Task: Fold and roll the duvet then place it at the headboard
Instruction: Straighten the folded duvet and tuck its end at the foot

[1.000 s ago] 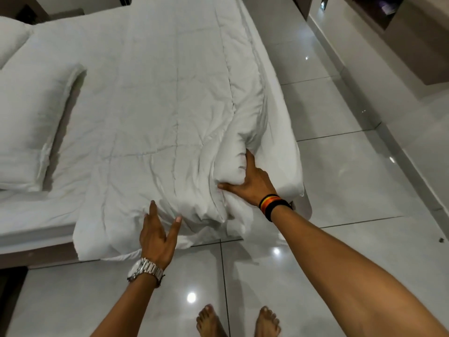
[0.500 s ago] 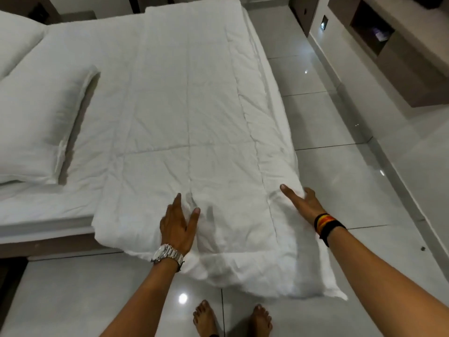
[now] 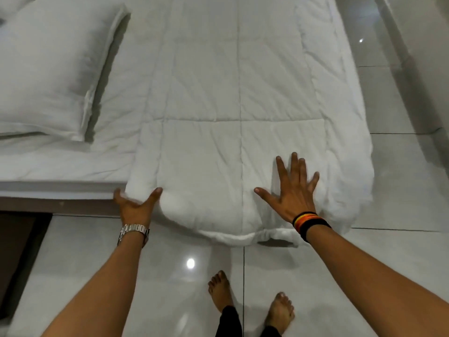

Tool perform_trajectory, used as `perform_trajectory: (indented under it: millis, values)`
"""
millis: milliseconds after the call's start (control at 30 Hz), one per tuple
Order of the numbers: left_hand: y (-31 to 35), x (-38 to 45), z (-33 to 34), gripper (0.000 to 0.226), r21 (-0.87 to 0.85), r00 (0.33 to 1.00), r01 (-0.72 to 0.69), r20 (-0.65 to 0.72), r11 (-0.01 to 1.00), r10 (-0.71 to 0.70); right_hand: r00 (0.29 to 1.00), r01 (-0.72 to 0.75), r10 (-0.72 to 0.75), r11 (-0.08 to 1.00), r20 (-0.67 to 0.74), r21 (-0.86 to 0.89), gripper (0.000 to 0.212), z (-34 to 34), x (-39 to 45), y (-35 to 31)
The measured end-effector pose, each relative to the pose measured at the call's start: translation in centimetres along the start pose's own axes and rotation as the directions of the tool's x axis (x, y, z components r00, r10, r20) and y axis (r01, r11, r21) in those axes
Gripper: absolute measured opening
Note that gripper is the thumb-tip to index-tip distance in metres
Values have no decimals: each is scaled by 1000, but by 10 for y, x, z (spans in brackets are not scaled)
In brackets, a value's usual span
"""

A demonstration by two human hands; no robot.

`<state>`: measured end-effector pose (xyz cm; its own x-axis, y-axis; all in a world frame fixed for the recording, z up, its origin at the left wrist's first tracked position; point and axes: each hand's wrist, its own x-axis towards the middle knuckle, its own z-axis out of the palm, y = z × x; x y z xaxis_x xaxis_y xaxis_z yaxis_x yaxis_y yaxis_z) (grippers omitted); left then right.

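Note:
The white quilted duvet (image 3: pixel 238 98) lies folded into a long strip along the right side of the bed, its near end hanging over the bed's edge. My left hand (image 3: pixel 136 205), with a silver watch on the wrist, cups the duvet's near left corner, thumb on top and fingers underneath. My right hand (image 3: pixel 292 188), with striped wristbands, lies flat on the duvet's near end, fingers spread.
A white pillow (image 3: pixel 51 69) lies on the bed (image 3: pixel 60 164) to the left of the duvet. Glossy tiled floor (image 3: pixel 401 181) runs along the right and under my bare feet (image 3: pixel 220 290). A dark gap shows at the lower left.
The crumpled near end of the duvet has been spread flat. My left hand slid left to the corner and took hold of it; my right hand moved onto the duvet, palm down.

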<state>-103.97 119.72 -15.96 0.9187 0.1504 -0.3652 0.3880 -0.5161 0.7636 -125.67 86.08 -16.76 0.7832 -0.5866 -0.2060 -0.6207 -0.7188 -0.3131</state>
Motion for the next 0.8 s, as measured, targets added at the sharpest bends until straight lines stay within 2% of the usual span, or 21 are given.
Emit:
perform_trajectory:
  millis: [100,200,267,333,400,533,600,667,733,800]
  values:
    - [-2,-6,-25,100,-35,994,-94,50,995,95,998,-53,51,996,26,73,112,11,1,-28]
    - [4,3,-73,90,92,966,-207,178,974,188,997,-55,63,987,-47,151,108,10,1,-48]
    - [0,13,-99,91,229,956,-186,268,956,121,997,-63,68,991,-33,120,106,12,2,-52]
    - [-14,17,-108,93,330,950,-109,313,938,1,995,-80,79,997,65,22,109,18,2,-52]
    - [-26,13,-97,95,354,941,-29,324,935,-93,990,-92,95,995,105,-33,113,28,5,-53]
    - [-34,8,-49,90,186,952,-26,304,982,-33,994,-67,73,995,83,-72,110,43,13,-56]
    - [-37,0,-25,96,112,952,-9,306,994,-25,996,-31,38,995,75,-97,106,43,9,-54]
    - [-42,-9,-6,103,35,957,22,287,999,-32,1000,-26,26,999,-17,-19,102,43,-1,-48]
    - [-49,-14,5,102,-59,975,32,223,998,-18,980,-98,119,986,-162,134,103,47,-22,-39]
    - [-66,-12,15,97,-127,990,68,131,990,-51,906,-261,356,896,-230,360,111,63,-53,-17]
